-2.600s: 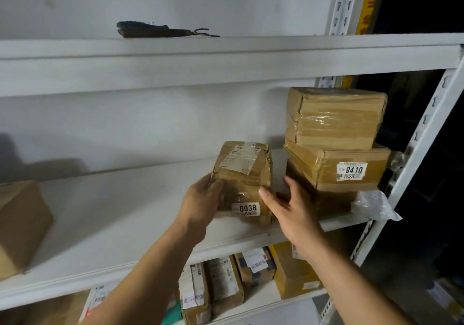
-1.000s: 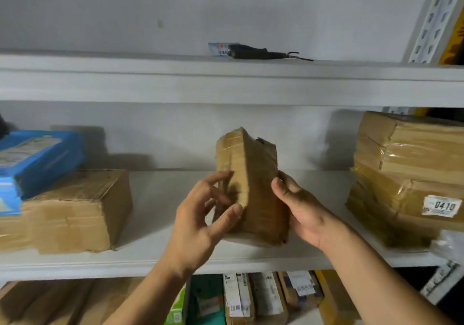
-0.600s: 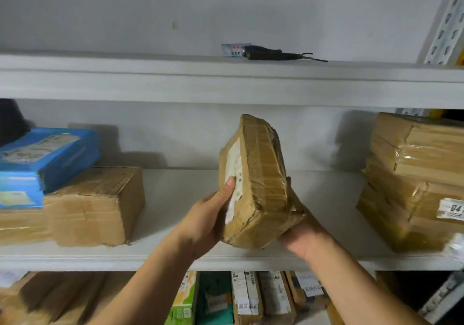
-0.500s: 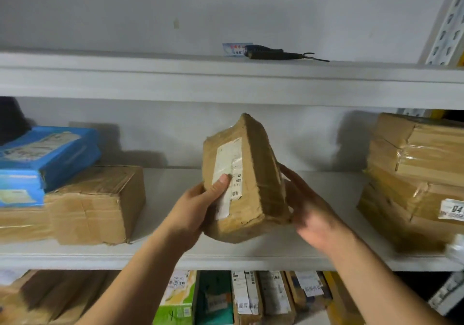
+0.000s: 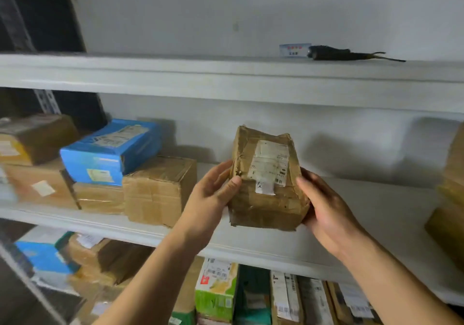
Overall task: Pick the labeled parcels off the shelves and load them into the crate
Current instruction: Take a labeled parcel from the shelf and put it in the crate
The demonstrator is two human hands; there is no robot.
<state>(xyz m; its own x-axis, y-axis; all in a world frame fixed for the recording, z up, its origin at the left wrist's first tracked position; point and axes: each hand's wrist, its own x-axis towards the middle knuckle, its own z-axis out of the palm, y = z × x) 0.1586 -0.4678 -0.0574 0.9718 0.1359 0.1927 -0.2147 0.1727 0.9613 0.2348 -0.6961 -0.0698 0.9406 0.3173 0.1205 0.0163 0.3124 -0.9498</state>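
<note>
Both hands' grip clamps parcel (image 5: 267, 181) sides, above shelf edge (image 5: 150, 234).

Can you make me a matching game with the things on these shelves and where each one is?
Things:
1. Brown taped cardboard parcel with a white label
2. Blue rectangular box
3. Black-handled tool
4. Green and white carton

Places:
A. on the top shelf
B. on the bottom shelf
C. held between the left hand and right hand
D. stacked on brown boxes, middle shelf

Pairs: 1-C, 2-D, 3-A, 4-B
</note>
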